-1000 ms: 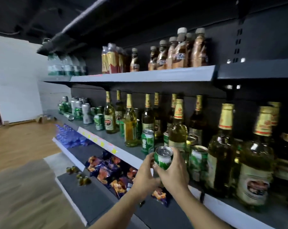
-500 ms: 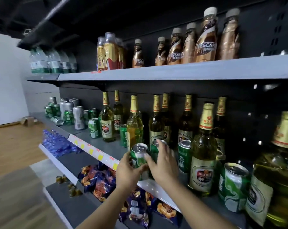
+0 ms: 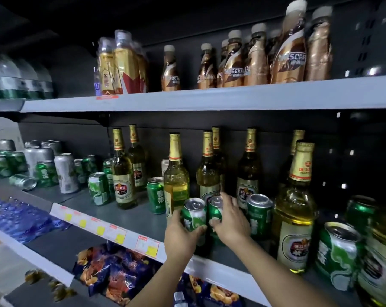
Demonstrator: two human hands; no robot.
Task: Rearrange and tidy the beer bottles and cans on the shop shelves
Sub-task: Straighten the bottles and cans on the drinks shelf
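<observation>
On the middle shelf (image 3: pixel 134 218), my left hand (image 3: pixel 181 235) grips a green beer can (image 3: pixel 193 214), tilted slightly, near the front edge. Beside it my right hand (image 3: pixel 230 220) grips a second green can (image 3: pixel 215 210), which stands upright. A third green can (image 3: pixel 259 214) stands just right of my right hand. Tall beer bottles with gold foil necks (image 3: pixel 176 173) stand behind and around the cans. More green cans (image 3: pixel 155 194) and silver cans (image 3: pixel 65 172) sit further left; one can (image 3: pixel 23 181) lies on its side.
The top shelf (image 3: pixel 209 98) carries brown coffee-drink bottles (image 3: pixel 289 49) and gold tea bottles (image 3: pixel 123 65). Below, snack bags (image 3: pixel 112 271) and blue water packs (image 3: pixel 21 220) fill the lower shelves. Yellow price tags (image 3: pixel 120 234) line the middle shelf's edge. A big bottle (image 3: pixel 296 209) stands close on the right.
The view has moved closer to the shelf. My left hand has brought its can to the shelf front, and my right hand has closed round the neighbouring can.
</observation>
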